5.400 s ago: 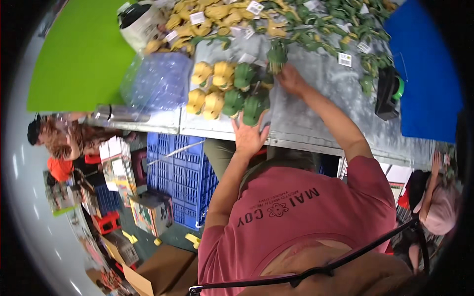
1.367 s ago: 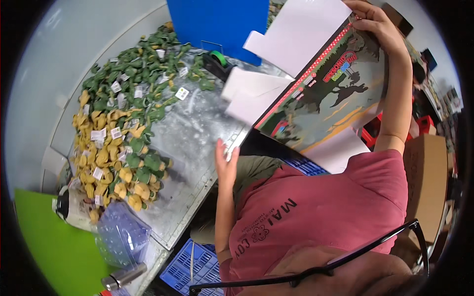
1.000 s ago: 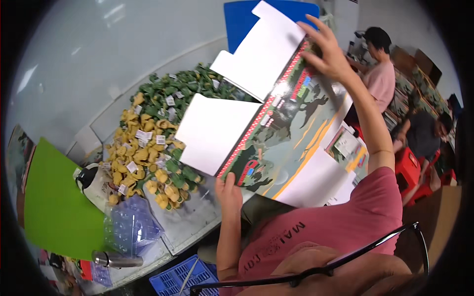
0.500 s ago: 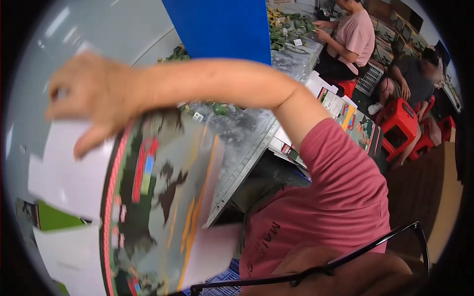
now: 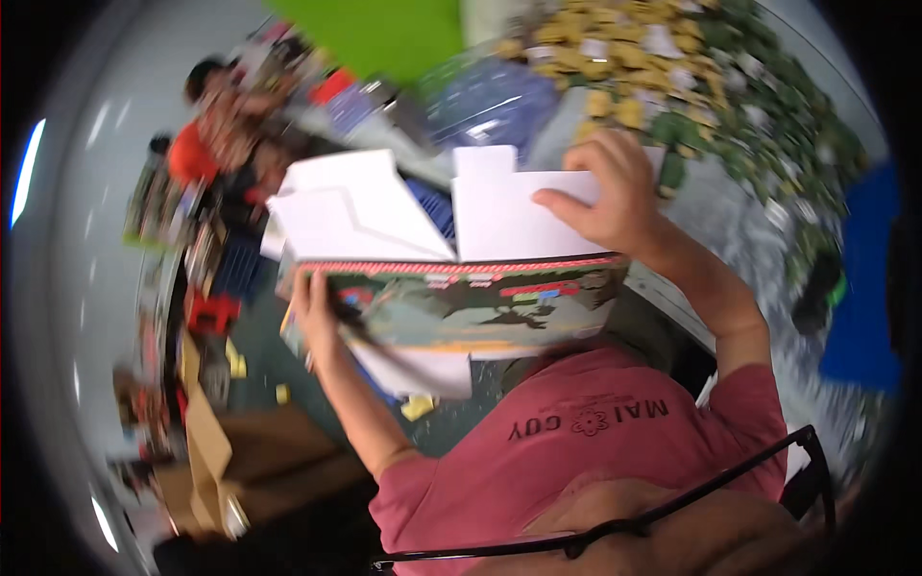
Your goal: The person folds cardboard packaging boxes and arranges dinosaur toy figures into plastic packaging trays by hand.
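Note:
A flattish printed carton (image 5: pixel 461 312), dark green and grey with dinosaur silhouettes and a red striped edge, lies across in front of my body. Its white flaps stand open along the far side, a left flap (image 5: pixel 360 211) and a right flap (image 5: pixel 499 206). My left hand (image 5: pixel 317 312) is closed round the carton's left end, fingers over the striped edge. Over the right flap is my right hand (image 5: pixel 615 197), thumb stretched out and fingers bent, with a gap between them. Whether its palm touches the flap I cannot tell. The carton's inside is hidden.
A metal table at the right bears a heap of yellow and green packets (image 5: pixel 624 58). Clear plastic (image 5: pixel 495 101) lies beyond the carton. A blue panel (image 5: pixel 864 288) stands at right, a brown cardboard box (image 5: pixel 259 451) at lower left. Another person (image 5: pixel 230 115) sits at far left.
The view has swung round, so the blue panel is now at the right. My right arm, earlier stretched across the carton, has drawn back to its right end. My left hand now shows.

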`<state>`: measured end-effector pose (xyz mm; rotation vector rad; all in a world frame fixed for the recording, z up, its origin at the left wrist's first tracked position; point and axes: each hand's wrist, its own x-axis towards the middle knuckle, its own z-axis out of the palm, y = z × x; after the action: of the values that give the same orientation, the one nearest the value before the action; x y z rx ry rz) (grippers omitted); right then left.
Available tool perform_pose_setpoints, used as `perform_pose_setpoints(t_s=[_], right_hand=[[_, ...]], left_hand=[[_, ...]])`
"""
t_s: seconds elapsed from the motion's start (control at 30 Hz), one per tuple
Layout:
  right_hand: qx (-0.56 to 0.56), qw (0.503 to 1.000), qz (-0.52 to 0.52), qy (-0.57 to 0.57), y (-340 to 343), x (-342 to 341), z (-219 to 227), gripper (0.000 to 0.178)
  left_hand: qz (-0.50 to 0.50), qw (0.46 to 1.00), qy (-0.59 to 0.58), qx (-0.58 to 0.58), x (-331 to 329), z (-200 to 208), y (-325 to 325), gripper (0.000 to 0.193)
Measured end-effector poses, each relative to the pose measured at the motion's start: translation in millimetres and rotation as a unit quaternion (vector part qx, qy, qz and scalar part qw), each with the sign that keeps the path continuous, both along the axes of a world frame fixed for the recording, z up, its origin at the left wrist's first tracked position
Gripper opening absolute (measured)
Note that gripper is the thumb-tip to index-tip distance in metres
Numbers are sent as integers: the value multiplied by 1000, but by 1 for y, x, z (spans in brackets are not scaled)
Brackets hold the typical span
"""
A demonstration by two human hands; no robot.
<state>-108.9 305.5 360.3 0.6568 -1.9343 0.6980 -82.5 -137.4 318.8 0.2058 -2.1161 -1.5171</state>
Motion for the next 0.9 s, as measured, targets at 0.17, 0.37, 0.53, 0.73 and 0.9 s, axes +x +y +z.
perform_pose_setpoints(t_s=[0.17, 0.37, 0.53, 0.73, 0.9], right_hand=[[38, 991, 126, 2, -36, -39, -7, 37], [169, 965, 79, -184, -46, -55, -29, 40], [209, 896, 201, -336, -49, -70, 0, 40], [231, 855, 269, -378, -67, -73, 6, 38], [135, 755, 455, -452, -86, -77, -5, 31]], left_hand=[[170, 983, 14, -61, 10, -77, -30, 42], [160, 984, -39, -73, 23, -77, 10, 49], [198, 979, -44, -14, 49, -61, 28, 59], [263, 958, -77, -89, 43, -58, 29, 76], [33, 998, -60, -5, 33, -62, 29, 57]])
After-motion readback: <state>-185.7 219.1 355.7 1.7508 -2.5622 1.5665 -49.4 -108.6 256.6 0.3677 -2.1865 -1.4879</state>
